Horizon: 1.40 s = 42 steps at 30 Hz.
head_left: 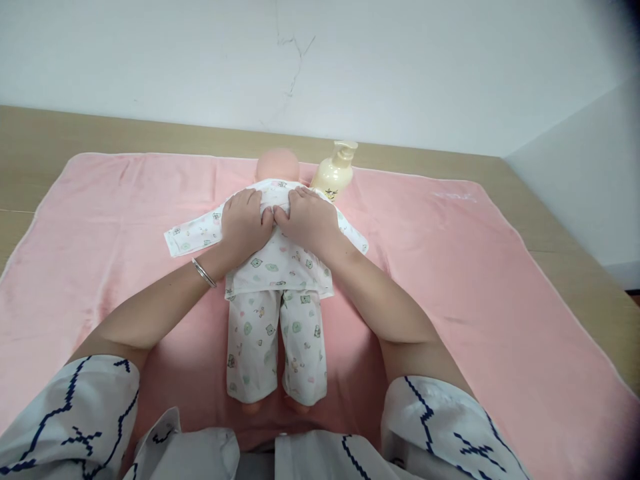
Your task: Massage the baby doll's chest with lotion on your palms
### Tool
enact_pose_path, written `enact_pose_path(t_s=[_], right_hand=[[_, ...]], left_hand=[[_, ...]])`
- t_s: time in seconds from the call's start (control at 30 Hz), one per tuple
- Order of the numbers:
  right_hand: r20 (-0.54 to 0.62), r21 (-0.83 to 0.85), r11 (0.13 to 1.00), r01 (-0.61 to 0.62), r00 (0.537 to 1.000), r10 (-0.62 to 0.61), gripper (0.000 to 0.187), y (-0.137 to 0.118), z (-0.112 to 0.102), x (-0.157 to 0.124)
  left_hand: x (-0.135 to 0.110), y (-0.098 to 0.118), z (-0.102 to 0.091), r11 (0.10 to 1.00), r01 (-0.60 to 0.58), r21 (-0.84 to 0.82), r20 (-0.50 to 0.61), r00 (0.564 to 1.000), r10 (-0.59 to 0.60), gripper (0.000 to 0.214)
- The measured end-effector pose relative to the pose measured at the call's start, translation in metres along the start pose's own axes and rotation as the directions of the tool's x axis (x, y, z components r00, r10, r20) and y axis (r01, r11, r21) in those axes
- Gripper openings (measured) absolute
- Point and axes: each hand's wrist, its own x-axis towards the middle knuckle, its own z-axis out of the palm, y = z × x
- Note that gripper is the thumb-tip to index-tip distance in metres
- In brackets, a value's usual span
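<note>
I have the doll in the middle of the view, stretched out with its head away from me; no face shows, so I judge it lies face down. Dressing looks complete: the printed top reaches below the waist with both sleeves spread outward, and the matching trousers cover the legs down to the feet.

My left hand and right hand rest side by side on the upper back, thumbs nearly meeting. The fingers lie extended and close together, grasping nothing that I can see; their undersides are hidden. I'd call this the middle of a hands-on step: contact is made, but how much handling remains I cannot judge.

Just beside the head, the pump bottle stands with neither hand on it. Beneath everything, the pink blanket is already spread over the table, slightly creased.
</note>
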Motion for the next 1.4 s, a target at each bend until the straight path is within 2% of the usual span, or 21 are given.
enact_pose_path(t_s=[0.17, 0.33, 0.5, 0.73, 0.93, 1.17, 1.3, 1.4], right_hand=[[-0.009, 0.050, 0.999, 0.020, 1.000, -0.020, 0.049, 0.005, 0.005, 0.005], [-0.086, -0.069, 0.996, 0.051, 0.995, -0.057, 0.043, -0.001, 0.007, -0.002], [-0.118, -0.158, 0.986, 0.047, 0.991, -0.066, 0.048, -0.009, 0.002, -0.010], [-0.134, -0.187, 0.982, 0.010, 0.990, -0.036, 0.052, -0.017, -0.002, -0.017], [-0.122, -0.093, 0.995, 0.028, 0.992, -0.040, 0.050, -0.012, 0.007, -0.012], [-0.064, 0.030, 0.995, 0.100, 0.993, -0.098, 0.053, -0.002, 0.013, -0.001], [-0.077, 0.001, 0.993, 0.117, 0.990, -0.117, 0.052, -0.012, 0.009, -0.011], [-0.072, 0.004, 0.998, 0.068, 0.995, -0.067, 0.052, -0.018, 0.007, -0.018]], left_hand=[[0.003, -0.007, 0.006, 0.996, -0.059, -0.062, -0.011, 0.998, 0.059, 0.041], [0.001, -0.009, 0.005, 0.988, -0.152, -0.030, -0.092, 0.985, 0.149, 0.028], [-0.003, -0.005, 0.002, 0.994, -0.110, -0.013, -0.117, 0.987, 0.108, 0.027], [0.000, -0.002, -0.001, 0.998, -0.036, -0.053, 0.009, 0.999, 0.036, 0.044], [0.002, -0.007, 0.004, 0.991, -0.051, -0.125, 0.032, 0.998, 0.055, 0.044], [0.000, -0.006, 0.002, 0.982, -0.142, -0.120, -0.052, 0.989, 0.137, 0.040], [-0.004, -0.003, -0.002, 0.985, -0.124, -0.120, -0.072, 0.991, 0.116, 0.037], [-0.005, -0.002, -0.002, 0.987, -0.089, -0.137, -0.079, 0.994, 0.079, 0.035]])
